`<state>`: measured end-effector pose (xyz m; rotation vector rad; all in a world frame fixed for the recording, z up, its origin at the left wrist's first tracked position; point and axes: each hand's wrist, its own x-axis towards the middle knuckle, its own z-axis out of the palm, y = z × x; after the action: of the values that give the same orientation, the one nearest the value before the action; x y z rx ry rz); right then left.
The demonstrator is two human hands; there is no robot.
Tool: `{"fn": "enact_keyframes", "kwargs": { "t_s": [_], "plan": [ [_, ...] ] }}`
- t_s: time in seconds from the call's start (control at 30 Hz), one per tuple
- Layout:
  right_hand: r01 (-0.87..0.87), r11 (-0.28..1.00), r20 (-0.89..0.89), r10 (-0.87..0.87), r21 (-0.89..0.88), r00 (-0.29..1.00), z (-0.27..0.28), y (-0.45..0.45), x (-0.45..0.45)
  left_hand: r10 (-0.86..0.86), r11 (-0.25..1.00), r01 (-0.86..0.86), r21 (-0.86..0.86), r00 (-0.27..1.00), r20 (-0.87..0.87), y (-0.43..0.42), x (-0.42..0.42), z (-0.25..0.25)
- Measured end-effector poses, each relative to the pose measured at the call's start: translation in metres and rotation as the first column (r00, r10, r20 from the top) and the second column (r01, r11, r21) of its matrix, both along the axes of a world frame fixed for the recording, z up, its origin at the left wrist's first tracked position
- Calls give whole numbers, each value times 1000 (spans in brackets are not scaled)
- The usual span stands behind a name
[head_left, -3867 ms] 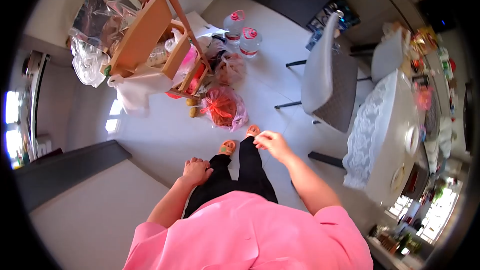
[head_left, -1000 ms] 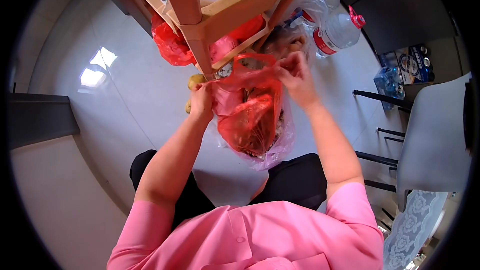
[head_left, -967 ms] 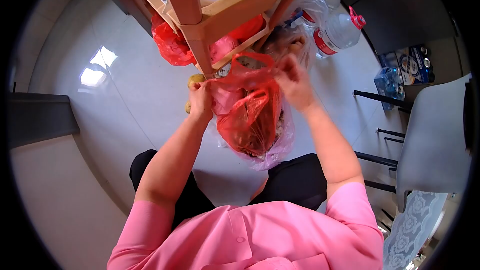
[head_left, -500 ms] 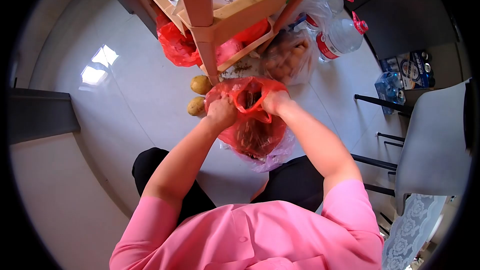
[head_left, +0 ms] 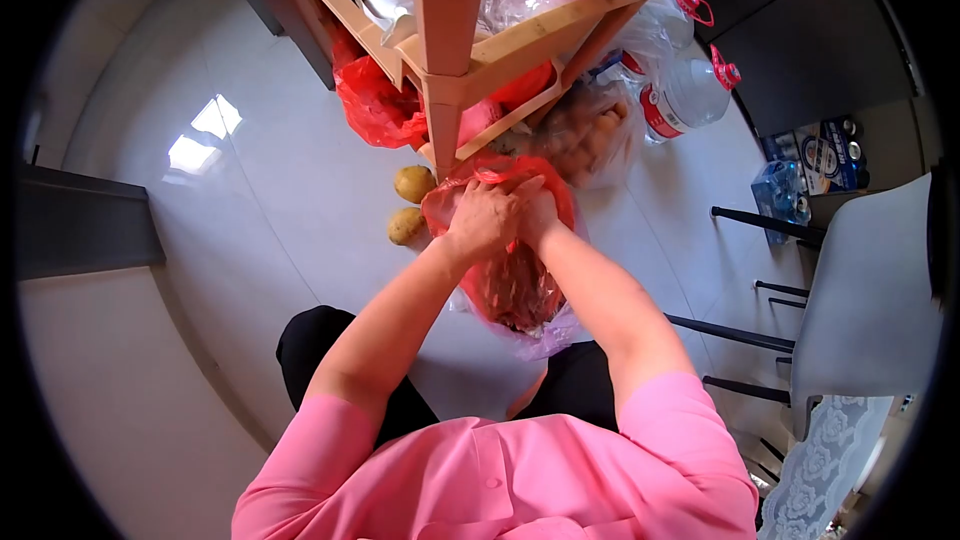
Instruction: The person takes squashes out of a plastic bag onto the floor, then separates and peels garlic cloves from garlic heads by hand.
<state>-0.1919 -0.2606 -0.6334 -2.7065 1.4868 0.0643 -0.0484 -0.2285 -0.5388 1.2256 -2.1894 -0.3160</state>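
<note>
A thin red plastic bag (head_left: 492, 285) sits on the floor between my knees, with something dark and brownish inside that I cannot make out. Both hands meet at its top. My left hand (head_left: 485, 218) is closed on the gathered red plastic, its fingers partly hidden. Right beside it, touching, my right hand (head_left: 538, 210) also grips the bag's top. Pale pinkish plastic (head_left: 550, 338) shows under the bag's near end. Just left of the bag lie two potatoes, an upper potato (head_left: 414, 183) and a lower potato (head_left: 406, 227).
A wooden rack (head_left: 520, 52) stands ahead, loaded with plastic bags; a red bag (head_left: 375, 105) hangs out at its left. A clear bag of round brown items (head_left: 595, 135) and a large water bottle (head_left: 692, 95) are to its right. A grey chair (head_left: 870, 290) is at the right.
My hands have come together over the bag's mouth, which stood open between them before. The view has shifted slightly; the potatoes stay on the floor.
</note>
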Motion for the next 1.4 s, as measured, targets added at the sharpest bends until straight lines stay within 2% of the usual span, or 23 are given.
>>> {"fn": "enact_keyframes", "kwargs": {
  "t_s": [0.03, 0.07, 0.13, 0.17, 0.23, 0.27, 0.33, 0.47, 0.5, 0.53, 0.57, 0.73, 0.8, 0.87, 0.97, 1.0, 1.1, 1.13, 1.2, 1.23, 1.33, 1.37, 1.4],
  "plan": [
    [20, 997, 164, -8, -70, 986, -5, 3, 2, 14, 999, -12, 39, 998, -64, 4, 1, 10],
    [18, 997, 163, -6, -73, 987, -7, 5, -3, 16, 999, -14, 36, 998, -65, 2, 3, 12],
    [-20, 965, -98, 47, 263, 994, 63, 18, 6, -7, 938, 78, 339, 979, -206, -4, 10, 14],
    [-19, 965, -100, 46, 262, 994, 73, 28, 7, -9, 938, 80, 338, 978, -207, -6, 14, 15],
    [-70, 996, -190, 78, 49, 979, 95, 51, 7, 61, 821, 171, 545, 923, -380, -11, 23, 17],
    [-182, 983, -133, 179, -14, 975, 113, 61, 2, 55, 822, 177, 541, 921, -385, -14, 25, 16],
    [-166, 986, -38, 165, -8, 986, 126, 79, -5, 231, 703, 171, 690, 863, -450, -18, 29, 5],
    [-135, 991, 101, 133, 14, 986, 172, 97, -10, 355, 617, 230, 753, 772, -527, -15, 29, -19],
    [-117, 989, 174, 132, -96, 976, 181, 97, -12, 366, 592, 180, 785, 808, -461, -17, 30, -22],
    [-89, 975, 244, 139, -205, 960, 191, 97, -15, 375, 569, 127, 813, 840, -393, -17, 31, -29],
    [-41, 969, 311, 118, -242, 943, 208, 97, -21, 436, 650, 48, 759, 794, -424, -16, 26, -59],
    [354, 888, 507, -169, -294, 845, 250, 97, -79, 414, 553, 180, 814, 788, -455, -8, 26, -38],
    [493, 829, 563, -282, -264, 777, 256, 95, -102, 344, 474, 50, 879, 908, -237, -8, 22, -53],
    [642, 749, 670, -393, -164, 630, 252, 88, -134, 178, 550, 142, 823, 943, -282, 3, 14, -24],
    [761, 647, 682, -540, -39, 494, 247, 80, -162, -160, 765, -57, 641, 948, 275, 16, 0, 1],
    [807, 590, 687, -594, 18, 419, 239, 78, -169, -164, 765, -54, 642, 948, 274, 23, 0, -3],
    [828, 549, 645, -593, -115, 482, 206, 68, -200, -333, 798, -78, 598, 770, 545, 42, -3, -1],
    [838, 516, 592, -625, -175, 508, 195, 63, -210, -340, 798, -73, 598, 765, 547, 46, -6, -28],
    [845, 506, 563, -653, -173, 506, 174, 54, -227, -196, 971, 122, 206, 898, 393, 55, -10, -104],
    [856, 490, 515, -697, -167, 499, 167, 50, -231, -192, 958, 31, 284, 807, 559, 65, -20, -64],
    [886, 449, 441, -777, -111, 449, 140, 37, -246, -248, 933, 54, 356, 815, 524, 68, -40, -4],
    [902, 426, 420, -809, -63, 412, 130, 34, -253, -119, 991, 82, 102, 888, 443, 74, -45, 3],
    [915, 403, 396, -838, -16, 376, 120, 30, -258, -121, 991, 82, 105, 884, 451, 72, -48, 16]
  ]
}}
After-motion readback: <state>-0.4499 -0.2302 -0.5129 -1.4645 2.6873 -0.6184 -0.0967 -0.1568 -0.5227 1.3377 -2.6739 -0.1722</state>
